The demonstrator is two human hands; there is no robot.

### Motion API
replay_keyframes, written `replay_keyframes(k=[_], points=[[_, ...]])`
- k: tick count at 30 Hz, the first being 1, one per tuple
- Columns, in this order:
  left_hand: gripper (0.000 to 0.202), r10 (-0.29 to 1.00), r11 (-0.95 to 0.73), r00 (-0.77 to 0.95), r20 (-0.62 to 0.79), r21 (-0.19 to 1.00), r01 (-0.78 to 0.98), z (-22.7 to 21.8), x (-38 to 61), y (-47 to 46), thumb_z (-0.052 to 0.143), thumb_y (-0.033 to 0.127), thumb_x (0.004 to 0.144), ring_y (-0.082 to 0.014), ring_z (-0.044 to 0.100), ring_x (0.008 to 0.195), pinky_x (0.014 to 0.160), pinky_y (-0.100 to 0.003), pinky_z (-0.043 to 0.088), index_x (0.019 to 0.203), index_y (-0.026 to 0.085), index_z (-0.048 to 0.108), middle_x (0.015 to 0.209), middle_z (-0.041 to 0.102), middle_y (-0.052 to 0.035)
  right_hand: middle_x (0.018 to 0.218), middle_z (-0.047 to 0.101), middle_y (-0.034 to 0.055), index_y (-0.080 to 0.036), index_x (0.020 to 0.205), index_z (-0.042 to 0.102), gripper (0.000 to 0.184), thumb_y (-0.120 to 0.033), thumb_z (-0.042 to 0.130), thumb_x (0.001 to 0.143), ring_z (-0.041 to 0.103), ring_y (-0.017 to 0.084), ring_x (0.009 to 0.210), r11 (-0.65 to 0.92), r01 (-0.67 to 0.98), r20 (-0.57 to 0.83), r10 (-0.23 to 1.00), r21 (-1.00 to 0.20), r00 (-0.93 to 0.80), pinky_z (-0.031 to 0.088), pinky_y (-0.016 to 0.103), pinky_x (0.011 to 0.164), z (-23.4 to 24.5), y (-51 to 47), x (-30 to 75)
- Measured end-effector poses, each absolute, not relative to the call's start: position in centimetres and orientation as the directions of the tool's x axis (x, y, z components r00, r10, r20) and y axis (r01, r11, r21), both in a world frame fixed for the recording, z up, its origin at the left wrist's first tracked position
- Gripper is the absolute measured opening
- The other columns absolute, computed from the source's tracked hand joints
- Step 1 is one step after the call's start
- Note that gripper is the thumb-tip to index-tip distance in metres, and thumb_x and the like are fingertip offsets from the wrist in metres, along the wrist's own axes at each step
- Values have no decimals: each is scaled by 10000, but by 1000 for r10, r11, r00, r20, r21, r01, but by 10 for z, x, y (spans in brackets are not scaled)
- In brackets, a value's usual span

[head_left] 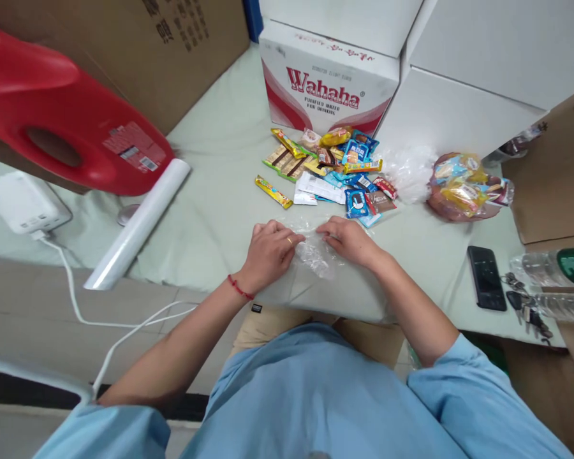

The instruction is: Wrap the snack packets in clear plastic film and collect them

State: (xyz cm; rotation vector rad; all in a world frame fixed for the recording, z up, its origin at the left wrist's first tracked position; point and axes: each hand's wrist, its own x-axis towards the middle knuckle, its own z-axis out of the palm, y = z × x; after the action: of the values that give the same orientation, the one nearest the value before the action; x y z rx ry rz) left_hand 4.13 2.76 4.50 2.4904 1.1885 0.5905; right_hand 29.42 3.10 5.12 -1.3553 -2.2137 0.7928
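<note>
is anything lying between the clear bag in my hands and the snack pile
Nothing visible does. The left hand and right hand both pinch the clear plastic bag near the table edge, and only bare green cloth lies between it and the snack pile beyond.

The worktop [210, 210] wears a pale green cloth. The jug [76, 121] is bright red with a red-and-white label. The carton [325, 83] is white with red lettering and curved red bands. The snack packets [335, 172] mix yellow, blue, white and brown. The bag [316, 255] is clear, the phone [486, 277] black, the shirt [316, 395] light blue, the wrist cord [239, 288] red.
</note>
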Motion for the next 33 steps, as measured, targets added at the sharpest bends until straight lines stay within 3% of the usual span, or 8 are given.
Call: replay_keyframes(k=[6,9,14,19,22,24,28,33], points=[[200,814,-581,466,348,503,640,42,-4,-15,653,237,910,-298,683,1091,1000,-537,412,975,362,795,1053,825,-29,995,720,53,-271,995,783,163,-292,621,997,680,209,957,386,515,332,922,-765,-197,549,370,881,70,-18,331],[346,736,-668,569,366,531,522,35,-27,-59,641,159,910,-245,737,1004,906,-422,502,1131,391,773,1078,827,-22,1030,736,64,-297,956,798,186,-300,618,1000,680,222,942,357,550,270,934,-755,-235,560,396,845,71,-65,354],[528,602,-680,788,130,600,421,44,-52,-108,560,214,994,-197,775,1033,829,-289,608,1509,328,536,1363,738,-68,1174,771,72,-332,1036,805,278,-232,547,1017,687,234,932,341,634,37,897,-694,-441,583,413,796,67,-124,388],[356,793,-557,563,231,648,519,87,-46,-91,554,203,995,-183,779,832,680,-265,595,1298,353,665,1037,816,-13,1238,746,81,-336,1124,784,305,-215,528,1009,705,266,1082,256,727,140,966,-638,-217,589,458,901,100,-124,393],[247,881,-474,348,322,623,623,103,-12,-67,537,219,1005,-201,736,770,691,-325,567,1139,325,716,934,792,-22,1191,758,83,-321,1178,770,316,-210,526,1012,702,269,1100,287,760,306,944,-583,-123,568,493,982,106,-97,365],[227,857,-512,338,389,567,646,97,16,-52,554,256,1002,-244,741,916,823,-386,566,1154,276,720,1016,802,-64,1311,730,96,-292,1293,730,339,-231,537,1020,666,280,1213,370,758,318,921,-537,-225,533,523,1072,94,-77,341],[398,778,-625,560,284,429,652,52,44,-26,551,346,1008,-348,553,1427,1185,-579,369,1379,255,664,1523,616,-130,1620,507,109,-247,1502,586,474,-298,578,1030,426,309,1526,410,772,166,910,-486,-379,387,587,1243,46,-61,314],[534,830,-550,539,141,358,754,8,13,-10,449,386,1058,-372,466,1506,1237,-719,149,1581,278,471,1659,428,-168,1630,489,134,-250,1506,583,477,-356,575,1041,411,313,1545,235,808,53,968,-541,-246,375,609,1246,16,-94,348]])
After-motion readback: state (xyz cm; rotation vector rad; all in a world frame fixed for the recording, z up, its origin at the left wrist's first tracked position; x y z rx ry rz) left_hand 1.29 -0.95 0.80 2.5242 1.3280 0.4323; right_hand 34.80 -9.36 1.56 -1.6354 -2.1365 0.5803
